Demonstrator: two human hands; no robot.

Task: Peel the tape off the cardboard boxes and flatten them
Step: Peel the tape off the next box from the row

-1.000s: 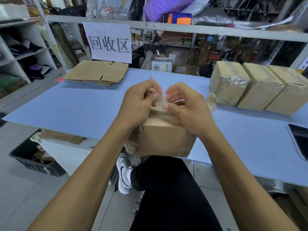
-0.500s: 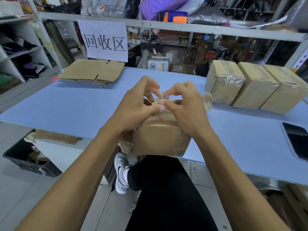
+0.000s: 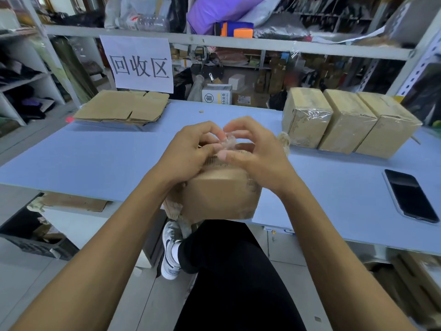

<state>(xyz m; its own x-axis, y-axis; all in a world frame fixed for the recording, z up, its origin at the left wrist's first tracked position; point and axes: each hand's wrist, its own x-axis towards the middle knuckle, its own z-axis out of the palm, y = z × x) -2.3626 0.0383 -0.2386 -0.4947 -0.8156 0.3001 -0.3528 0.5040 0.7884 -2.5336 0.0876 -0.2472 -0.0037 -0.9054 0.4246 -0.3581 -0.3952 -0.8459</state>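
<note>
Table: a pale blue worktop spreads in front of you, its near edge at your lap.
Taped boxes: three cardboard boxes wrapped in clear tape stand side by side, touching, at the far right of the table.
Flattened stack: flattened cardboard lies at the far left, below a white paper sign printed with three Chinese characters.
Box in hand: a small cardboard box sits at the table's near edge above your knee, torn corrugated edges showing at its top and lower left corner.
Phone: a dark smartphone lies face up on the right of the table, well apart from the box.
Left hand: your left hand rests on the box top, thumb and fingers curled in on the tape wad.
Right hand: your right hand meets it, fingertips pinching the same wad.
Tape: a crumpled wad of clear tape is held between both hands, just above the box top.
</note>
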